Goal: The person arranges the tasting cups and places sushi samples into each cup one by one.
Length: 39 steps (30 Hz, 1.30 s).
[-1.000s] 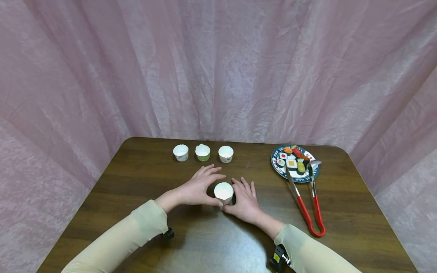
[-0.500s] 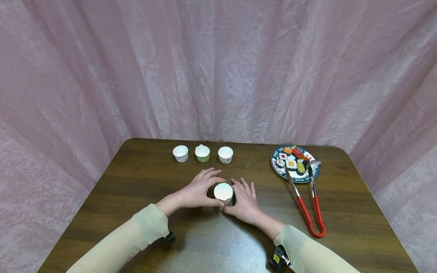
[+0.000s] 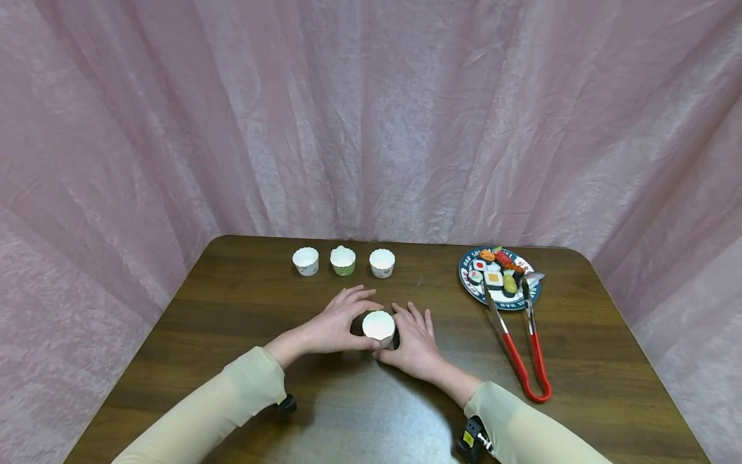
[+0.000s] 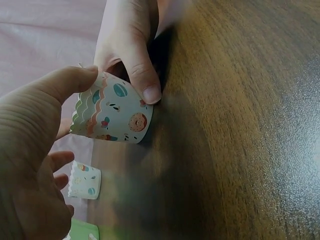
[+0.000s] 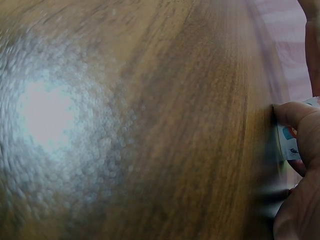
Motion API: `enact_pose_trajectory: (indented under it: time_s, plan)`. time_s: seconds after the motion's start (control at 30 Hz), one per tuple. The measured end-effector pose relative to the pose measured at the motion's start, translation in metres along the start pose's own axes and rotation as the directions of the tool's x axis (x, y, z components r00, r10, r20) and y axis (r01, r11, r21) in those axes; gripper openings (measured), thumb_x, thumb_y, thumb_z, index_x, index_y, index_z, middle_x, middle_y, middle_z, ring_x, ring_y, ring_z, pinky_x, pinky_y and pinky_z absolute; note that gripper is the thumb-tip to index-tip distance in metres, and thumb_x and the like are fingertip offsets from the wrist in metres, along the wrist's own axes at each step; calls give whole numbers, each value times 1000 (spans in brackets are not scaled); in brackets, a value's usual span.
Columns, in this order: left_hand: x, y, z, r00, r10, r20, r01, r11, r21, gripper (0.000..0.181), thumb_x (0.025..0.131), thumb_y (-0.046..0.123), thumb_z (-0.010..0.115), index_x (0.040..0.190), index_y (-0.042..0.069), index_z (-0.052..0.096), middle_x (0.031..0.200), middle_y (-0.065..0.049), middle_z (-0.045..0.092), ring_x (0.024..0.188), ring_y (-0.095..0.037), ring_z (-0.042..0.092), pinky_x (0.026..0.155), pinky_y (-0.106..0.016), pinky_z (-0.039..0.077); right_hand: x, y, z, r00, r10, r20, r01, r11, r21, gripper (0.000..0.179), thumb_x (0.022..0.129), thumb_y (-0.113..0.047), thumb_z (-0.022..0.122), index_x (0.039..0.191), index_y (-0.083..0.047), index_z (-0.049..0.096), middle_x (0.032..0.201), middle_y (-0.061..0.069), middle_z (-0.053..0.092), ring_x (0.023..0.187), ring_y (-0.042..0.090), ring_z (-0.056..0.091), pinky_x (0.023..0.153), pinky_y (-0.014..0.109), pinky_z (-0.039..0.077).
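Observation:
Between my hands in the head view stands a small nested stack of paper cupcake cups (image 3: 378, 327), white inside. The left wrist view shows their scalloped rims and doughnut print. My left hand (image 3: 339, 325) pinches the stack near its rim, its thumb in front and the fingers partly hidden behind. On the other side my right hand (image 3: 415, 343) grips it low down, with the thumb (image 4: 145, 82) near the base. In the right wrist view only a sliver of the printed cup wall (image 5: 291, 145) shows beside the right thumb.
Three cupcake cups stand in a row at the back: a white one (image 3: 306, 261), a green one (image 3: 342, 261) and another white one (image 3: 382, 263). Red-handled tongs (image 3: 539, 364) lean on a plate (image 3: 464, 283) of sushi pieces at the right. A pink curtain hangs behind the table.
My left hand has shifted slightly nearer the front edge over the last second. Both hands stay around the stack of cups, which has hardly moved.

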<state>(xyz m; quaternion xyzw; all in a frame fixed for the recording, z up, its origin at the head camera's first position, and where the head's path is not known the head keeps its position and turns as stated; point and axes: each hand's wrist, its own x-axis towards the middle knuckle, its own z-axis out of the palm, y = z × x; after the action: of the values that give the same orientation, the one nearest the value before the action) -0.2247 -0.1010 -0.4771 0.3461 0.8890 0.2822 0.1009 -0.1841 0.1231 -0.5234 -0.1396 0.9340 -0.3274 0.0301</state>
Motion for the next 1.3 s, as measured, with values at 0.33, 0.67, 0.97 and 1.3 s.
enact_pose_trajectory:
  time_s: [0.33,0.67,0.97,1.3]
  plan:
    - [0,1,-1,1000,7,3,-7,1000,-11,69,89,47,80,148,18,59,169,-16,35,160,-43,17,124,-71,16,0,1,1,1000,-5,-8,4,1000,-3,57,78,-46,87,121,-17,63,164,14,43,159,43,23,127,69,1]
    - [0,2,-2,1000,19,0,-19,1000,-25,66,89,42,80,148,20,59,169,-15,35,160,-43,17,124,-71,17,0,1,1,1000,-9,-19,9,1000,-4,57,78,-46,87,120,-17,63,164,14,44,159,43,24,127,70,1]
    - [-1,1,0,1000,14,13,-14,999,-45,67,89,37,78,150,18,57,170,-14,33,161,-43,15,123,-73,18,0,1,3,1000,-11,-23,11,1000,-4,54,77,-45,88,116,-17,63,163,15,45,158,44,25,126,71,2]
    - [0,3,3,1000,-10,0,10,998,-54,75,88,50,79,151,18,55,170,-14,33,161,-42,14,125,-71,12,1,2,3,1000,-21,-23,21,1000,16,57,77,-45,86,118,-14,63,163,17,44,158,46,23,125,71,1]
